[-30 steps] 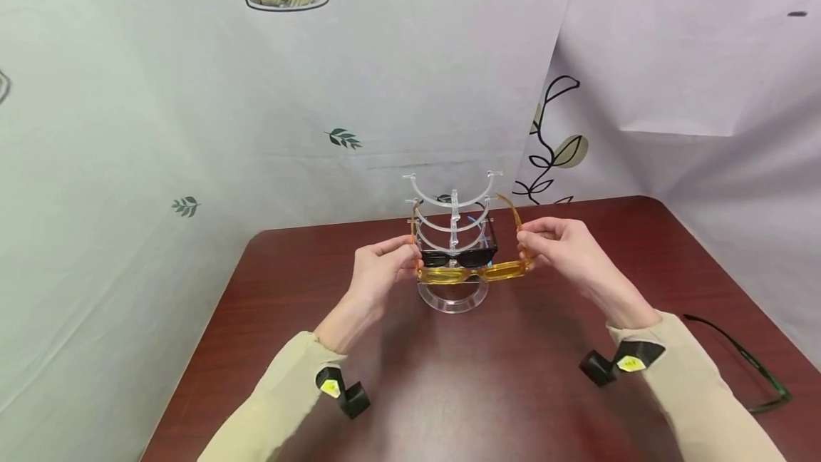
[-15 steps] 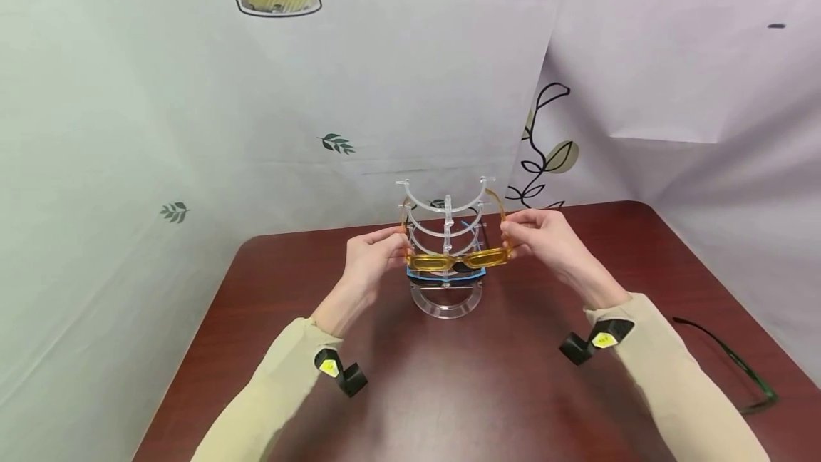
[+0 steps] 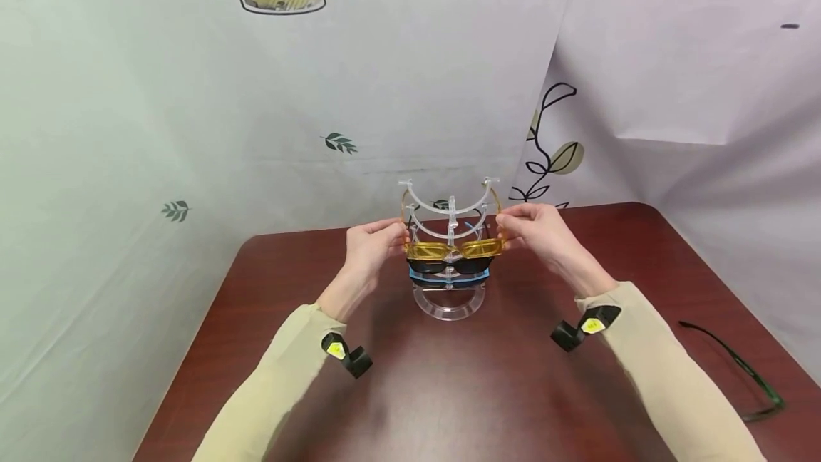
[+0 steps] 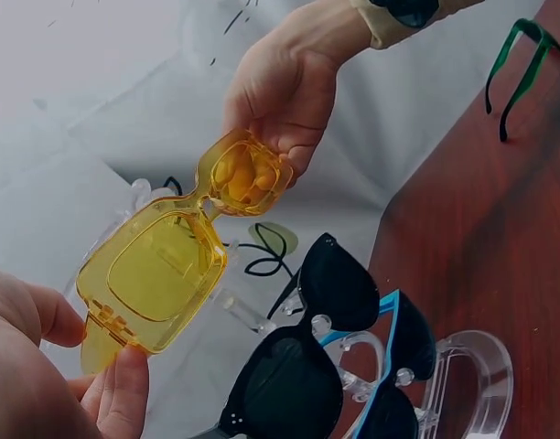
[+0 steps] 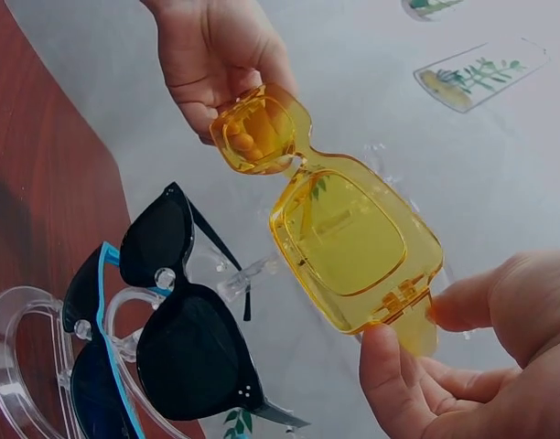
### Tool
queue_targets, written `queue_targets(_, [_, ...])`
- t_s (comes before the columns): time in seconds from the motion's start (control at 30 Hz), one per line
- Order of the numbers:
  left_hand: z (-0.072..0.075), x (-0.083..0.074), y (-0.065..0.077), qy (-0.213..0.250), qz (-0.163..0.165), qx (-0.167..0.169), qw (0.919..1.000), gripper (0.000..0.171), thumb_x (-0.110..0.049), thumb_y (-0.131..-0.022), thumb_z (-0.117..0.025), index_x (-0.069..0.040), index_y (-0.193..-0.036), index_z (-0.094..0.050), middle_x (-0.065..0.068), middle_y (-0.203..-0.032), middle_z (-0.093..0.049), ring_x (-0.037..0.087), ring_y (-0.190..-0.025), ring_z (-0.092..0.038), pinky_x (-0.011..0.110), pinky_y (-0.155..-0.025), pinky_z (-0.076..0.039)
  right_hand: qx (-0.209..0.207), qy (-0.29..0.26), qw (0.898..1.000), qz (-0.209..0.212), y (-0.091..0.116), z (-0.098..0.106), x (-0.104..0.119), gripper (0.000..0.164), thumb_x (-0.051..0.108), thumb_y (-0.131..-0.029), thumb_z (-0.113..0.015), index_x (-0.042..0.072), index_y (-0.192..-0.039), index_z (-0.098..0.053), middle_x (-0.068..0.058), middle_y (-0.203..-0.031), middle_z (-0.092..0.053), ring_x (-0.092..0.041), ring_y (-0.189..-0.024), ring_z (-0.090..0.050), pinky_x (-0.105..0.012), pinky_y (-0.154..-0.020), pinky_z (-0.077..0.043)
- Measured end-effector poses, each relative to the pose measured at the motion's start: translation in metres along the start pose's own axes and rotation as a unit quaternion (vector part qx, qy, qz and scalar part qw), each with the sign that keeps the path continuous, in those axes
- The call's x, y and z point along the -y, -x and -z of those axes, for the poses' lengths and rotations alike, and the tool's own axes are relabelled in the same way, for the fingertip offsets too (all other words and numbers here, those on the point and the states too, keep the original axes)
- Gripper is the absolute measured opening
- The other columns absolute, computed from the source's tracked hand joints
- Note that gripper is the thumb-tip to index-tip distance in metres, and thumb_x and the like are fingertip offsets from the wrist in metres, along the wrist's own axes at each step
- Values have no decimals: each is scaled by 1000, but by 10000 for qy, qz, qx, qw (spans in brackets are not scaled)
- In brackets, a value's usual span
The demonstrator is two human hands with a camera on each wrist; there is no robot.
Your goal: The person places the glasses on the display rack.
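Note:
Yellow sunglasses [image 3: 426,250] with see-through frames are held level in front of a clear display stand [image 3: 449,314]. My left hand [image 3: 372,252] pinches one temple near its hinge, and my right hand [image 3: 535,234] pinches the other in the same way. Black sunglasses [image 4: 289,384] sit on the stand just below the yellow pair. Under those, blue-rimmed dark sunglasses [image 5: 102,338] occupy a lower tier. Clear curved arms of the stand rise behind and above the yellow frame. Whether the yellow pair touches the stand, I cannot tell.
Green-framed glasses [image 3: 757,376] lie at the right of the dark red table [image 3: 423,398]. A pale cloth backdrop [image 3: 256,91] with printed plants hangs behind the table and along its sides.
The yellow sunglasses have moved up and back from low in front of the stand, with both hands still gripping them. The black and blue-rimmed pairs now show below them.

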State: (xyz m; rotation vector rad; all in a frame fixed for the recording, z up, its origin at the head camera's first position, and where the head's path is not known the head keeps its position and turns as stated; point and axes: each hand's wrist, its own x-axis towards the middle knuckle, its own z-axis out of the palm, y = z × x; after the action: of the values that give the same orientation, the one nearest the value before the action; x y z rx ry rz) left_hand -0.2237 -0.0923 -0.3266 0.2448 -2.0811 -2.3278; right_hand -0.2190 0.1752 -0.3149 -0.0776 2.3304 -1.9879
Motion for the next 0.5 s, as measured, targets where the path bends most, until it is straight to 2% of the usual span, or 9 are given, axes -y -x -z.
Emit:
queue_targets(0.1, [-1,-2,-4,-38,-31,-61,10000,27,2,-88,-64,10,-113,-69,13,-81,-71,19,-71,-69,28,-68,-61,-25,0,10000,-15,-4,0,1,37,6,-100,-60,-19,-126,-53,-7,-91,-65,-10,-76,-65,-26,-70,-61])
queue_targets(0.3, [-2,-3,-10,-85,-100,-195,9997,26,0,-89,-68,11,-112,-70,12,-81,-71,19,-69,-69,35,-74,-62,-22,29,10000,-31,-11,-1,1,40,8,-100,-60,-19,-128,-52,-20,-101,-65,-10,-76,-65,-26,-71,-61])
queue_targets(0.4, [-2,-1,-12,-69,-99,-230,9997,25,1,-89,-67,10,-112,-70,11,-80,-71,17,-68,-69,34,-73,-62,0,20,10000,-39,-14,-2,0,40,8,-100,-60,-19,-128,-52,-23,-103,-65,-10,-75,-65,-25,-69,-61])
queue_targets(0.5, [-2,1,-12,-38,-114,-192,9997,25,2,-89,-66,11,-112,-69,12,-81,-71,16,-68,-70,30,-70,-62,-16,40,10000,-81,-16,-1,-2,39,8,-100,-60,-19,-128,-52,-21,-102,-66,-9,-75,-65,-25,-69,-61])
